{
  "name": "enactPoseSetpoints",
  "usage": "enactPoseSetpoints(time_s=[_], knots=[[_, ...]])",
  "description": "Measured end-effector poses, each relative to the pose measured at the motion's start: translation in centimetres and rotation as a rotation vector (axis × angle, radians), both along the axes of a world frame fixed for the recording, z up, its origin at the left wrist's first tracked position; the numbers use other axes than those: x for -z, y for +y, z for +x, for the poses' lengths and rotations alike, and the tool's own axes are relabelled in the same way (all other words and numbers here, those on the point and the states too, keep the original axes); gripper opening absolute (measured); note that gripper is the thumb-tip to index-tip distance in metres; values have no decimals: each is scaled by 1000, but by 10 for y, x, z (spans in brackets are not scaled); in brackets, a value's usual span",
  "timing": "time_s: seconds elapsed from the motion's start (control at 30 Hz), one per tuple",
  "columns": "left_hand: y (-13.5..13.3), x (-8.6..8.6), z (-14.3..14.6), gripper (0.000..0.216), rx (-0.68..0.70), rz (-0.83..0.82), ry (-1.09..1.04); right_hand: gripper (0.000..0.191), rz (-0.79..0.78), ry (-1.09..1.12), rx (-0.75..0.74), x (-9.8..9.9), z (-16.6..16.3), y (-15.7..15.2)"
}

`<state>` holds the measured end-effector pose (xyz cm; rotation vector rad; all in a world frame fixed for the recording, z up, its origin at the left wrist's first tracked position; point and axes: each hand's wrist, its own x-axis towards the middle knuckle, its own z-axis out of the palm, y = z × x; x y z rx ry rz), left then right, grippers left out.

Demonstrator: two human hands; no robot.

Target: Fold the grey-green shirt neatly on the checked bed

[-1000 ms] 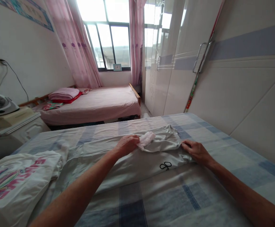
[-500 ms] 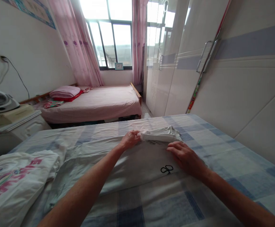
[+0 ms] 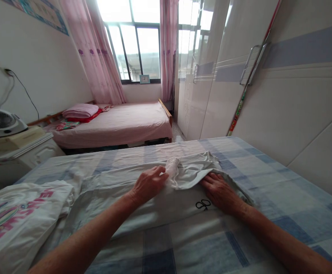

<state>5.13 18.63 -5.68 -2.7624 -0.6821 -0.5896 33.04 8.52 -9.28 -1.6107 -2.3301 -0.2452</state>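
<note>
Free checked sheet point(image 3: 197, 243) nearer than garment point(image 3: 168, 209), printed shirt point(image 3: 20, 220) blocking left, wardrobe point(image 3: 303, 102) (glossy) right

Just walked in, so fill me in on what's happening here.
A person is handling a pale grey garment spread on a blue-and-white checked cloth. The left hand is at a white, lacy-looking piece; whether it grips it is unclear. The right hand lies flat on the garment, fingertips at the edge of a rumpled flap. A white garment with pink lettering lies off to the left, touched by neither hand.
</note>
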Motion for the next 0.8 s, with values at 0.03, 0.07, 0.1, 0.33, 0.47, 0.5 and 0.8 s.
enactPoseSetpoints(time_s=[0.03, 0.07, 0.1, 0.33, 0.47, 0.5, 0.8], knots=[[3, 1, -1, 20, -50, -43, -11, 52, -10, -4, -44, -1, -1, 1], [6, 1, 1, 19, -99, -86, -52, 55, -24, -3, -80, -1, -1, 2], [9, -3, 3, 19, -136, -115, -116, 59, -41, -1, -101, 0, -1, 4], [-9, -25, -5, 23, 114, -43, 16, 61, -128, -19, -10, 12, 4, 7], [-21, -19, -25, 15, 118, -383, 169, 32, -93, 9, -37, 7, 7, -8], [-19, -19, -25, 18, 61, -438, 112, 28, -69, 19, -56, 5, 8, -14], [44, -11, 46, 29, -291, -582, -217, 30, 291, -90, -55, -11, 15, -26]])
